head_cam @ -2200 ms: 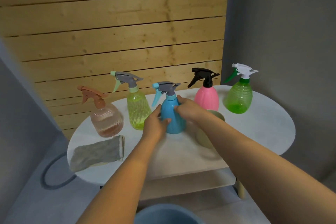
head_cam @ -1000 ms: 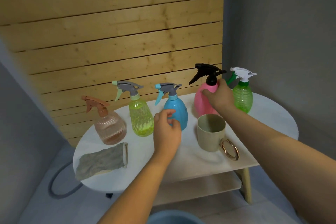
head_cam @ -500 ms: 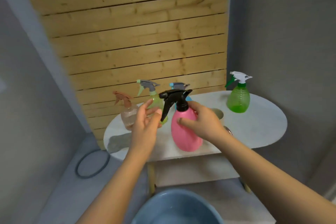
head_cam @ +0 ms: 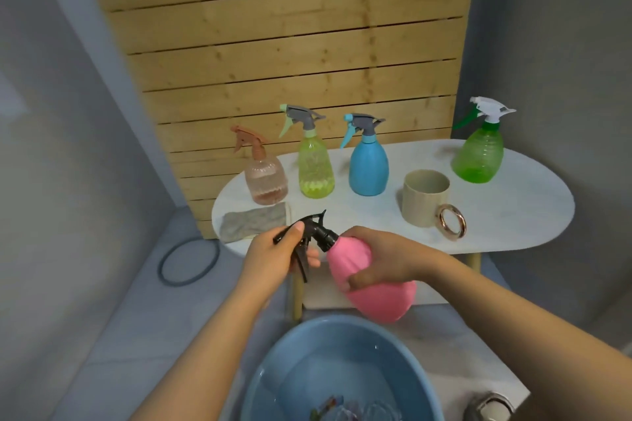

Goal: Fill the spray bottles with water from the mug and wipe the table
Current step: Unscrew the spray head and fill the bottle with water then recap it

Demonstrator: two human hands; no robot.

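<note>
Basin (head_cam: pixel 273 376), blue, nearest to me at the bottom edge, holding water with a few indistinct items under the surface. Above it I log the pink spray bottle (head_cam: pixel 372 297), held in the air in front of the table and tilted with its black trigger head (head_cam: pixel 313 232) pointing up and to the left. Right hand (head_cam: pixel 379 258): fingers and thumb curled round the pink body near the neck, gripping it. Left hand (head_cam: pixel 273 258): fingers wrapped round the black trigger head, thumb lying on top of it. Next I list the white oval table (head_cam: pixel 513 215) with a lower shelf beneath it. On its near left edge lies a grey cloth (head_cam: pixel 253 220), flat and partly folded. Right of centre stands the beige mug (head_cam: pixel 425 196), upright, with its ring handle turned towards me; I cannot tell whether it holds water. Behind these I count four bottles standing upright along the back of the table: a clear peach bottle (head_cam: pixel 265 178) with a brown trigger just behind the cloth, a yellow-green bottle (head_cam: pixel 314 167) with a grey trigger just beside it, a blue bottle (head_cam: pixel 368 167) with a grey trigger near the mug, and a green bottle (head_cam: pixel 480 155) with a white trigger well apart at the far right. Farthest I record a wooden slat panel (head_cam: pixel 290 44) between grey walls, and a dark ring (head_cam: pixel 188 261) on the floor to the left of the table.
</note>
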